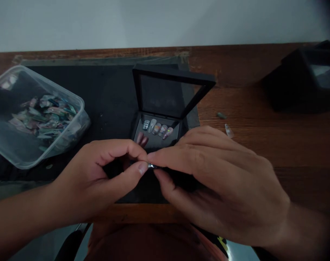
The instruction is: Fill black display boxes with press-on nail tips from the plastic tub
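Note:
A small shiny silver piece (151,166) is pinched between my two hands in front of an open black case. Thumb and forefinger of my left hand (99,177) close on its left end. My right hand (221,181) grips its right side, fingertips touching those of the left. Just beyond them, the black case (174,74) stands with its clear-windowed lid raised. Inside lies a row of several decorated false nails (157,129), the leftmost studded with silver. Part of the case's near side is hidden behind my fingers.
At the left, a clear plastic tub (83,105) holds many loose false nails. A dark mat (110,83) lies beneath the case. Two loose nail pieces (229,131) rest on the wooden table (235,101) at the right, with a black object (292,83) farther back.

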A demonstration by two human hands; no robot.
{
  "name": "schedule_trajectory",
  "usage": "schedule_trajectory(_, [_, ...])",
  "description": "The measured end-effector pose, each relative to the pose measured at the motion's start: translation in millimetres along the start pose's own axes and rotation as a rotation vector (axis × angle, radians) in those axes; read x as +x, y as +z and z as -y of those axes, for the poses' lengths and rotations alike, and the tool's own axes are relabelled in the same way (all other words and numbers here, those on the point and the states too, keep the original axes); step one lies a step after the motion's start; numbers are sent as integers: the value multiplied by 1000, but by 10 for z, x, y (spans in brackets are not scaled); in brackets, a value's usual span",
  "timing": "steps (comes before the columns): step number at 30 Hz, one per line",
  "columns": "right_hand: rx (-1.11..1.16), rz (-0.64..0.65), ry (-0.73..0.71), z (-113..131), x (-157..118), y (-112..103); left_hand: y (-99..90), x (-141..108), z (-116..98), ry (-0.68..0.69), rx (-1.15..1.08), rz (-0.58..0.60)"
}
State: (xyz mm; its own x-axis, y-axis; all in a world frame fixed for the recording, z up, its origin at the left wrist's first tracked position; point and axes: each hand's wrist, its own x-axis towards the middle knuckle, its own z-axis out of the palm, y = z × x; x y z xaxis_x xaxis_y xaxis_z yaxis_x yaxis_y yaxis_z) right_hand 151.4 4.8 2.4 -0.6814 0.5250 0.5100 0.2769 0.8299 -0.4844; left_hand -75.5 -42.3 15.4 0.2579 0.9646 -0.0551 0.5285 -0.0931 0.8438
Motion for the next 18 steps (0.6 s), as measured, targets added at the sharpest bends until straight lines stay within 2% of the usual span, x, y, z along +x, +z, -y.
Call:
schedule_trajectory(6, [26, -11, 44, 51, 24, -9, -16, -18, 1, -3, 2, 5])
schedule_trajectory(12, [24, 39, 152, 90, 53, -57, -41, -17, 37, 12, -12, 29])
schedule_trajectory(18, [-8, -14, 109, 10, 69, -94, -50, -85, 109, 19, -4, -67])
